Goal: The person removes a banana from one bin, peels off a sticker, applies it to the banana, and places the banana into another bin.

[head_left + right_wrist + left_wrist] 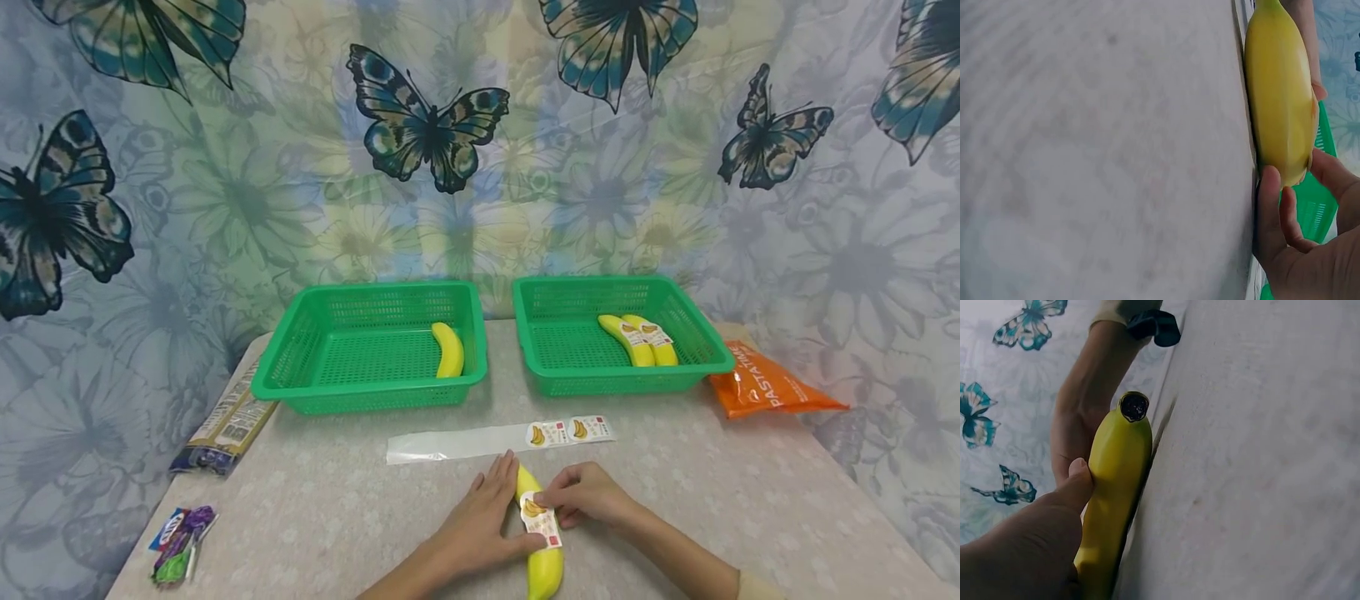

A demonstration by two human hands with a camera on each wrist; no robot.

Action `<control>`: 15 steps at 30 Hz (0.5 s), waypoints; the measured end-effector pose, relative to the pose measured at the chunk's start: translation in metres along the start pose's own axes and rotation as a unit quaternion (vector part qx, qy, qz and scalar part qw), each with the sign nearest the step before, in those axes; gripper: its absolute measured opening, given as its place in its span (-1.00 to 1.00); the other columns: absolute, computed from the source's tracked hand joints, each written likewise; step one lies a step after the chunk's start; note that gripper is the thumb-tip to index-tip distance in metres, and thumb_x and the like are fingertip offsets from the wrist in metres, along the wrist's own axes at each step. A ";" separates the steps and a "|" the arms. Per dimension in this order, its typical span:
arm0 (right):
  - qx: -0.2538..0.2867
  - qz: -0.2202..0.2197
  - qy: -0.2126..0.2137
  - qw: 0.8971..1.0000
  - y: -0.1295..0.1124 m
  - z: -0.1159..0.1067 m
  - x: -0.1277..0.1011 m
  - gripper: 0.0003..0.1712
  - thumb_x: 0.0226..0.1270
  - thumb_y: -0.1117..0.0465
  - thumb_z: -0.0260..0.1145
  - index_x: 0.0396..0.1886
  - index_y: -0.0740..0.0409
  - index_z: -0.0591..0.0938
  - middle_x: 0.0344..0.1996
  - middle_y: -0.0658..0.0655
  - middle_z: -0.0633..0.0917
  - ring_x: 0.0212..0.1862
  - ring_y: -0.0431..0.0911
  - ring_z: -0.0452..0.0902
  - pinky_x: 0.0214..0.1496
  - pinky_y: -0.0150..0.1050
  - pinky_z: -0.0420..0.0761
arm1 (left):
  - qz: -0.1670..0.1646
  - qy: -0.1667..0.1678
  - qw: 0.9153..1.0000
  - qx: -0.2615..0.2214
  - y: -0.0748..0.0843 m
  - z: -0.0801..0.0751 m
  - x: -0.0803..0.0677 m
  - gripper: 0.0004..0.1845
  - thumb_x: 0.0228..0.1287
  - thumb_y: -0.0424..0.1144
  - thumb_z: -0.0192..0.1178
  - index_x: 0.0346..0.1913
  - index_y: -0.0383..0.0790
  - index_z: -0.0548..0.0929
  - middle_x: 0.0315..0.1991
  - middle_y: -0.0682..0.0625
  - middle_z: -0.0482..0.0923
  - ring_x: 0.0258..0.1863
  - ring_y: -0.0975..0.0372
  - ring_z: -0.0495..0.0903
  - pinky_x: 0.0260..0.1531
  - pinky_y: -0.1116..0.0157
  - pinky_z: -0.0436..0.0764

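A yellow banana [546,571] lies on the table in front of me, bearing a white label sticker [540,518] with a banana picture. Along its left side my left hand [480,521] holds it, fingers stretched forward and thumb over the label's lower part. In the left wrist view, that thumb [1079,478] rests against the peel near the dark tip. From the right, my right hand [592,497] has bent fingers at the banana's side and a fingertip on the label's upper edge. The right wrist view shows its fingers [1269,194] around the banana's end.
Behind the hands lies a backing strip [450,444] with two labels at its right end. The left green basket [367,398] holds one plain banana, the right basket [622,382] two labelled ones. An orange pasta bag [772,383], a brown packet [232,421] and wrapped candy [180,546] lie around.
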State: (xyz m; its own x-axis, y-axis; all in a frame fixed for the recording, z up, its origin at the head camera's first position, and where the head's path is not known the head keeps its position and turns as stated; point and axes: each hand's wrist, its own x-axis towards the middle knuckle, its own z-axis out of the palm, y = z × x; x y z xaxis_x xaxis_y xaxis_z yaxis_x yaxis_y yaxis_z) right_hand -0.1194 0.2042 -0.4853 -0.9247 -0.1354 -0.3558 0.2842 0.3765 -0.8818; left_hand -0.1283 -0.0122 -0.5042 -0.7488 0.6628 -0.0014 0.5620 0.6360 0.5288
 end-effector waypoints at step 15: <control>0.041 -0.009 -0.035 0.998 0.008 -0.005 0.000 -0.49 0.09 0.16 0.53 -0.10 0.50 0.67 -0.33 0.18 0.77 -0.34 -0.13 0.72 -0.26 -0.21 0.75 | -0.035 0.033 0.998 -0.036 -0.006 -0.003 0.014 0.30 -0.19 0.41 0.38 0.49 -0.37 0.13 0.51 -0.22 0.13 0.48 -0.04 0.19 0.39 -0.05 0.31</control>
State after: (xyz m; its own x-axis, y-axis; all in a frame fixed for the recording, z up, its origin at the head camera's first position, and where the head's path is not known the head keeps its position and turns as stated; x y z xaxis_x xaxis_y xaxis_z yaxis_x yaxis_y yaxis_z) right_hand -0.1184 0.2118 -0.4906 -0.9106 -0.2072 -0.3577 0.2899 0.2967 -0.9099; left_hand -0.1433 -0.0082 -0.5049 -0.8081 0.5889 0.0149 0.4832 0.6482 0.5885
